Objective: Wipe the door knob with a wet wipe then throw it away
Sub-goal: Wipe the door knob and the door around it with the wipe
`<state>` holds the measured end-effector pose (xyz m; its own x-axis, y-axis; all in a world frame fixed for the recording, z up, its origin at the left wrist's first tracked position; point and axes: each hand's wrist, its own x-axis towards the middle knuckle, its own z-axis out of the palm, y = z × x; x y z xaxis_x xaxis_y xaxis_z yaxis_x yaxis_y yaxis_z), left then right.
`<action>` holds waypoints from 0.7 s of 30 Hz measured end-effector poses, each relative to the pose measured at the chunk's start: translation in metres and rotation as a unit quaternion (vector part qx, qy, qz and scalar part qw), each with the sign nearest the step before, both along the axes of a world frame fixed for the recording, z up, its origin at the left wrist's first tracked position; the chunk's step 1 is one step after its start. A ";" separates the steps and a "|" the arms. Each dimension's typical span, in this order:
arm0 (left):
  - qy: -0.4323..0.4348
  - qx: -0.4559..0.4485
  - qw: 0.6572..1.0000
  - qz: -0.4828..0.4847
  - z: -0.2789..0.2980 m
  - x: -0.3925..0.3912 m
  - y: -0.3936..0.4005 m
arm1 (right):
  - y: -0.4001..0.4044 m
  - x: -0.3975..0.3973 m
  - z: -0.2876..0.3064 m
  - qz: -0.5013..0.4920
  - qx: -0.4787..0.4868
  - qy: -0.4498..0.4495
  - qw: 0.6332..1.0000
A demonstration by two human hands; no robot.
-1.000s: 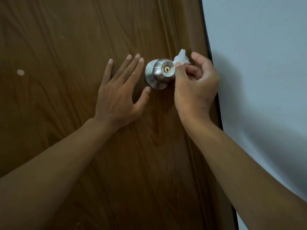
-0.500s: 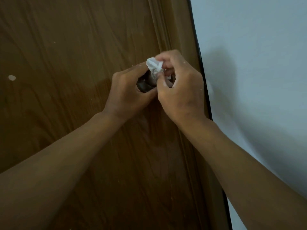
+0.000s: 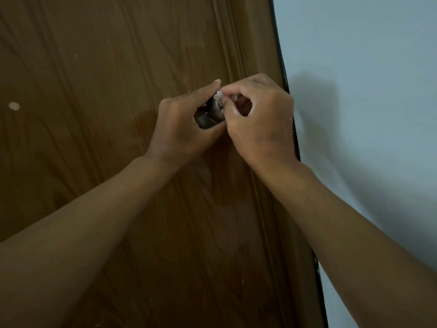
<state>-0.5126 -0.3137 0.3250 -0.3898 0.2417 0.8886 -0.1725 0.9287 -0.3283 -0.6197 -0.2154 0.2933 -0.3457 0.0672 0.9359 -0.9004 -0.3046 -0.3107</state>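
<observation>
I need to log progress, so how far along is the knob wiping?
Done: the wipe is out, bunched in the right hand. In hand: it is pressed on the knob, which the left hand cups. Left: finish wiping, then bin the wipe; no bin is in view.

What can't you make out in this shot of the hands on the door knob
Head view only:
- Door knob: mostly hidden behind the left hand and right hand; its keyhole face is unseen.
- Wet wipe: only a small white scrap shows between the fingers.
- Bin: none in frame.
</observation>
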 end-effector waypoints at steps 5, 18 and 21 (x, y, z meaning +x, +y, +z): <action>-0.005 0.005 1.000 -0.012 0.000 0.001 0.000 | 0.004 0.008 -0.001 0.009 0.026 -0.016 1.000; -0.016 0.006 1.000 -0.027 0.002 0.002 0.002 | 0.011 0.012 0.009 0.001 0.050 0.004 0.999; -0.005 0.005 1.000 -0.019 0.003 0.001 0.004 | 0.008 0.007 0.011 -0.023 0.021 -0.021 0.999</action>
<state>-0.5112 -0.3095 0.3278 -0.3888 0.2477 0.8874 -0.1342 0.9377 -0.3205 -0.6127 -0.2073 0.3042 -0.3813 0.0453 0.9233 -0.8995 -0.2488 -0.3593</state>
